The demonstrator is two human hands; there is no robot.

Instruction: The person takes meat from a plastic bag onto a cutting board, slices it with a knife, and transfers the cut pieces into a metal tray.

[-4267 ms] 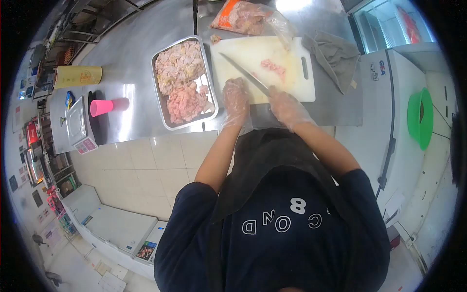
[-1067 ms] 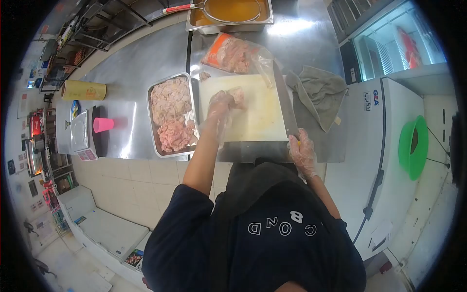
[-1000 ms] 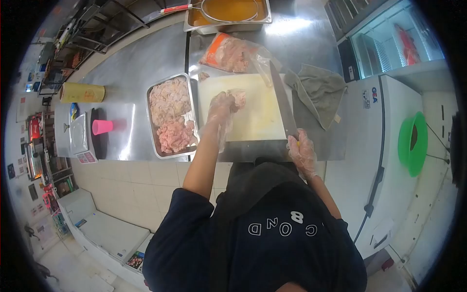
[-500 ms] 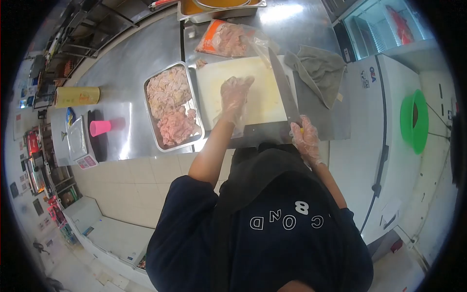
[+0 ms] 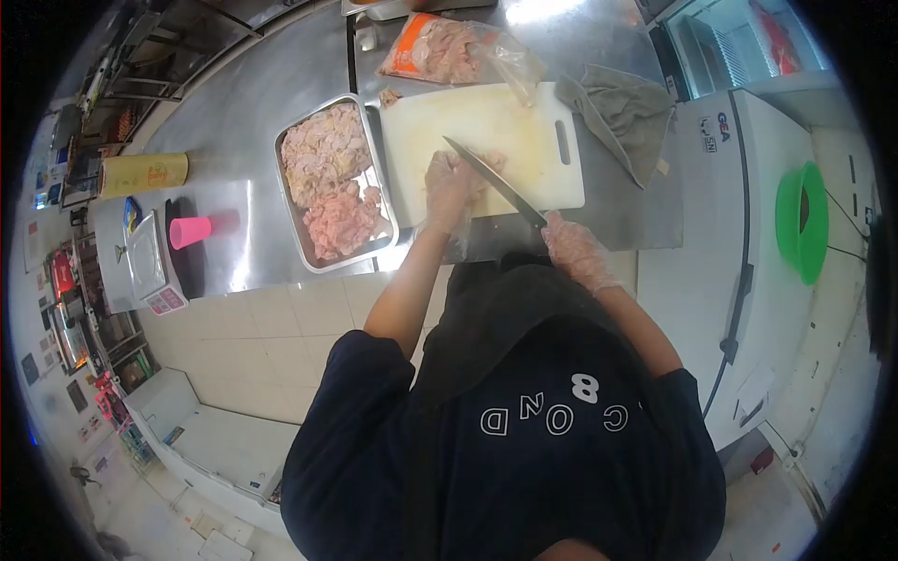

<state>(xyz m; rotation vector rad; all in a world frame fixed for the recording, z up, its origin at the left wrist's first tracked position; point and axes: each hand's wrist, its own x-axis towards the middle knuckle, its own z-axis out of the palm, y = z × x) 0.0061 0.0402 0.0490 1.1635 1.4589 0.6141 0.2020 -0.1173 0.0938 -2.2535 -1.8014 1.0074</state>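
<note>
My left hand, in a clear plastic glove, presses a piece of raw meat on the white cutting board. Its fingers are bent over the near end of the meat. In my gloved right hand is the handle of a long kitchen knife. The blade crosses the meat diagonally, its tip just beyond my left fingers; whether it has cut in, I cannot tell. Left of the board stands a metal tray of chopped raw meat, with pinker pieces nearest me.
An orange-and-clear bag of meat lies behind the board. To the right is a crumpled grey cloth. A pink cup, a kitchen scale and a yellow roll are at the left. A white freezer flanks the table.
My right hand has brought the knife left and down, from the board's right edge to across the meat. My left hand has stayed near the board's middle, its fingers now lower at the meat.
</note>
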